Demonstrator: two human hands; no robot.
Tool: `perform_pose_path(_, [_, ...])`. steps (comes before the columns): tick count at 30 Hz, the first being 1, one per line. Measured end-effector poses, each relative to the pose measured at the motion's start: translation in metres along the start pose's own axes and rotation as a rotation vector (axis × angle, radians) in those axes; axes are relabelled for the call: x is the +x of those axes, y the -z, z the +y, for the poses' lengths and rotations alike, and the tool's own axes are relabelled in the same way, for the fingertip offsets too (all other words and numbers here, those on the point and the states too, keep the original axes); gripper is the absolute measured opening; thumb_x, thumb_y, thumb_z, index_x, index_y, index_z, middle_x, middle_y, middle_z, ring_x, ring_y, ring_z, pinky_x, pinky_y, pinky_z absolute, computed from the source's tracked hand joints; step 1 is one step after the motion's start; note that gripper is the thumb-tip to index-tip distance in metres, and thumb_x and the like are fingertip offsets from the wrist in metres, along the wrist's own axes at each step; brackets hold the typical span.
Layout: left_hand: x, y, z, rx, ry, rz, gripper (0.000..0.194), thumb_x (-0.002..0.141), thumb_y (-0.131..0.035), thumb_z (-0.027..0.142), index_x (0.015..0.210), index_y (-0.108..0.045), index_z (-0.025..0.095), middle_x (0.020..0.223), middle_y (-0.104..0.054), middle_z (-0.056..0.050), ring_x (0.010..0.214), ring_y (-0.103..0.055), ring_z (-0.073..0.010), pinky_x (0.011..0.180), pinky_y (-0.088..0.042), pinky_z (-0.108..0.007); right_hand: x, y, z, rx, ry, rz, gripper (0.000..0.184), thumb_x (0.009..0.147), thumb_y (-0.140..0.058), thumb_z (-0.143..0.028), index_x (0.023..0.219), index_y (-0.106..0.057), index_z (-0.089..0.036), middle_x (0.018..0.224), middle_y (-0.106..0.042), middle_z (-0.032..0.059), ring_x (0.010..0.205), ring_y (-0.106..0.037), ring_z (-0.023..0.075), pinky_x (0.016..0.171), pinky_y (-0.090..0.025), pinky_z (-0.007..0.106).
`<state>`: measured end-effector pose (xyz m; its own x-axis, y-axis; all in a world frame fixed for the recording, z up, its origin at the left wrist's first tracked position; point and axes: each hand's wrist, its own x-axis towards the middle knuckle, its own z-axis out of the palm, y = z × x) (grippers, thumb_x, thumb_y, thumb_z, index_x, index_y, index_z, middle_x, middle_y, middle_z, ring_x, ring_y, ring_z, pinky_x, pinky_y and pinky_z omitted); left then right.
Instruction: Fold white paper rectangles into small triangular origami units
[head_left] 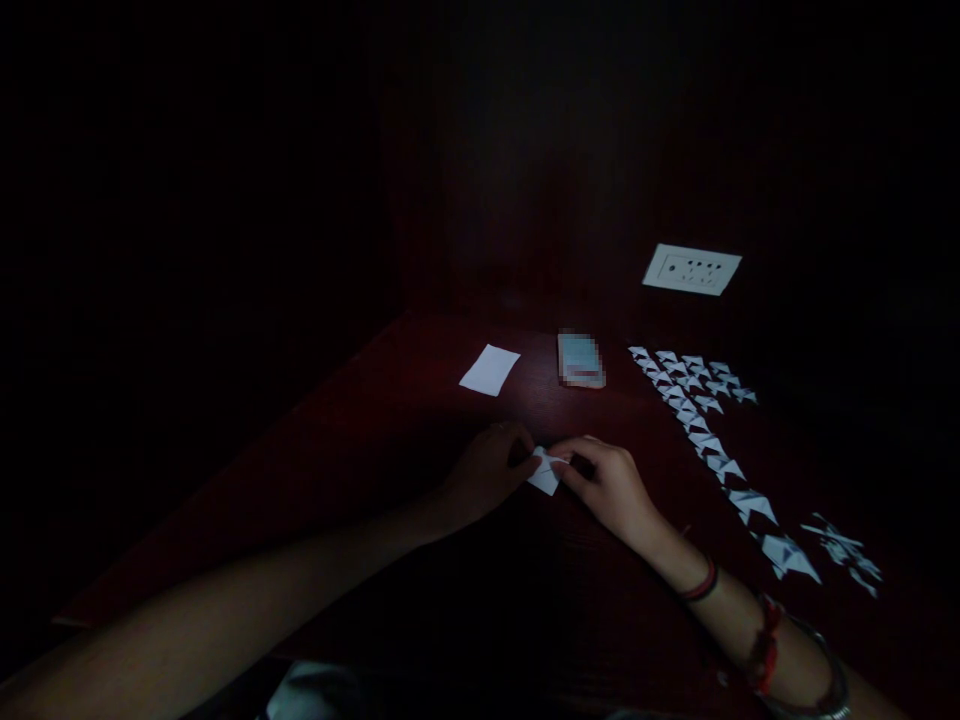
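Observation:
A small folded piece of white paper (547,478) is held between my two hands, low over the dark red table. My left hand (493,467) pinches its left edge between thumb and fingers. On the opposite edge, my right hand (606,476) grips the paper the same way, with the thumb pressed on its face. A crease or dark line crosses the paper near the thumbs. Beyond my hands lies a flat white sheet of paper (490,370).
Right of my hands, folded paper shapes (724,465) stand in rows. Beside the nearest ones lies a heap of paper scraps (844,550). A phone (580,359) rests toward the back of the table (300,480). Behind it, a socket panel (691,270) is on the dark wall.

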<state>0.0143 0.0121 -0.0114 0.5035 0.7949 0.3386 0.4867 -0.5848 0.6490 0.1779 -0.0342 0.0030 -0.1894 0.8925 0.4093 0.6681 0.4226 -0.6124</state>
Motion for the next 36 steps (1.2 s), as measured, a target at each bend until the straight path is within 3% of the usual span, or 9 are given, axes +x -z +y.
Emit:
perform_pose_path(8, [0.004, 0.001, 0.002, -0.177, -0.020, 0.050, 0.006, 0.074, -0.052, 0.020, 0.079, -0.053, 0.017, 0.078, -0.056, 0.001, 0.070, -0.053, -0.0101, 0.061, -0.040, -0.021, 0.001, 0.001, -0.001, -0.022, 0.050, 0.042, 0.013, 0.069, -0.051, -0.008, 0.067, -0.058, -0.018, 0.072, -0.058, 0.0007, 0.071, -0.053, 0.0128, 0.065, -0.040, 0.023])
perform_pose_path(14, [0.002, 0.007, 0.012, -0.176, -0.067, 0.109, 0.006, 0.074, -0.054, 0.021, 0.078, -0.052, 0.017, 0.074, -0.056, 0.003, 0.064, -0.050, -0.0082, 0.057, -0.038, -0.019, 0.001, 0.000, -0.003, 0.047, -0.025, 0.096, 0.010, 0.071, -0.050, -0.015, 0.080, -0.055, -0.018, 0.072, -0.059, 0.0005, 0.066, -0.054, 0.0122, 0.060, -0.042, 0.023])
perform_pose_path(22, [0.002, 0.008, 0.013, -0.143, -0.197, 0.107, 0.006, 0.077, -0.049, 0.016, 0.080, -0.055, 0.018, 0.080, -0.055, 0.001, 0.075, -0.051, -0.0104, 0.069, -0.041, -0.024, 0.001, 0.001, -0.004, 0.045, 0.027, 0.105, 0.012, 0.075, -0.049, -0.019, 0.077, -0.061, -0.018, 0.075, -0.060, 0.0028, 0.070, -0.054, 0.0138, 0.064, -0.042, 0.025])
perform_pose_path(36, [-0.001, 0.004, 0.014, -0.113, -0.220, 0.244, 0.014, 0.072, -0.053, 0.011, 0.083, -0.057, 0.020, 0.094, -0.051, -0.001, 0.086, -0.051, -0.0115, 0.076, -0.044, -0.026, 0.001, 0.001, -0.003, 0.081, 0.045, 0.168, 0.013, 0.074, -0.051, -0.021, 0.079, -0.063, -0.019, 0.074, -0.062, 0.0037, 0.068, -0.054, 0.0143, 0.062, -0.043, 0.026])
